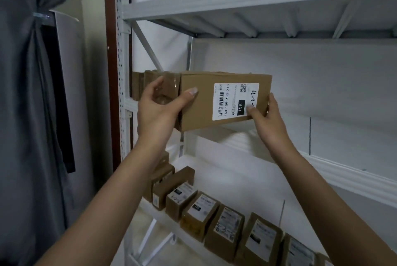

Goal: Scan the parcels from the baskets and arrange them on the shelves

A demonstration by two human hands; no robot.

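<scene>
Both hands gripped 1 parcel: the left hand curled round one end, the right hand pinching the other, thumb on the label. It hovered above the shelf; best set down label-outward, snug against the stacked parcels behind the left hand.

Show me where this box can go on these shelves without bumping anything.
Middle shelf is bare from the held box rightward. Lower shelf has a bare strip behind the row of parcels along its front. Crowded: the middle shelf's left end, packed with boxes beside the left hand.
</scene>
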